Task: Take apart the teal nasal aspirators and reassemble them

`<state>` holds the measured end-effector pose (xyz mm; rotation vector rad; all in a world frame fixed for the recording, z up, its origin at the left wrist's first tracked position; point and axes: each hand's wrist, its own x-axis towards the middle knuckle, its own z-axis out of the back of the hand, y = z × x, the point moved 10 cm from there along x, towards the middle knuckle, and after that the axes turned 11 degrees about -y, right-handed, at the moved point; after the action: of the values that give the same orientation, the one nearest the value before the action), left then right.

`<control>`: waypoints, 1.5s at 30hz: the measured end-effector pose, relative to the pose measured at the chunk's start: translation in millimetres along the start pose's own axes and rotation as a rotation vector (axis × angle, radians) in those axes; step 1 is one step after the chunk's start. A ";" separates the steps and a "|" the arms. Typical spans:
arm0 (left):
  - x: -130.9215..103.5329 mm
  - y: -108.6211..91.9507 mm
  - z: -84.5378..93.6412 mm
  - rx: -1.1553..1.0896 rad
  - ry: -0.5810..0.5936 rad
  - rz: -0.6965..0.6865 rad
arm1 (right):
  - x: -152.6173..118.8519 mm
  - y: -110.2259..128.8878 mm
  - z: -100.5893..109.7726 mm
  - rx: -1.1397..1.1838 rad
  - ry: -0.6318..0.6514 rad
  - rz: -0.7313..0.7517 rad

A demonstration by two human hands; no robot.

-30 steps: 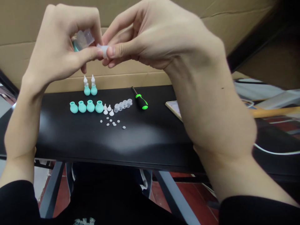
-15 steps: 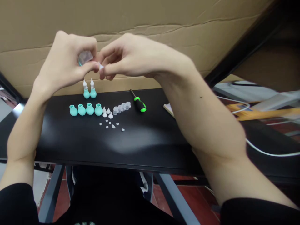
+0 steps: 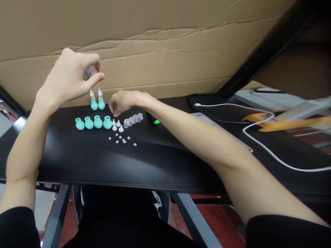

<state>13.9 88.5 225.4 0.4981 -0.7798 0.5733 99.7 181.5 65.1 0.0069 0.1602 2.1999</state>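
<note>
My left hand [image 3: 71,74], raised in front of the cardboard, is closed around a teal squeeze bulb, mostly hidden, with a clear plastic cup [image 3: 90,72] showing between thumb and fingers. Lower down, my right hand [image 3: 122,102] hovers just above the white nozzle tips [image 3: 121,128]. Its fingers are curled together, and whatever they hold is hidden. Several open-necked teal bulbs [image 3: 97,122] stand in a row left of the tips. Behind them stand two bulb aspirators [image 3: 101,104] with clear middles and white tips. Clear cups [image 3: 131,121] line up to the right; small clear discs [image 3: 124,141] lie in front.
Behind the black table [image 3: 103,165] rises a cardboard wall [image 3: 160,62]. A screwdriver's green end [image 3: 156,122] shows beside my right forearm, which hides part of a phone-like slab [image 3: 227,129]. A white cable [image 3: 256,137] and a yellow item [image 3: 292,124] lie at the right.
My right hand has left my left hand, moving down to the nozzle tips; the white tip seen between them is out of sight. My left hand has lowered slightly, still holding the bulb.
</note>
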 end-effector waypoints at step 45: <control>-4.9 -21.1 -1.7 0.105 0.114 0.023 | -76.0 10.9 121.3 1.011 -0.527 0.563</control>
<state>25.5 72.5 216.3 0.5488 -0.6495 0.6613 143.7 127.8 190.7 1.3016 1.0402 2.3165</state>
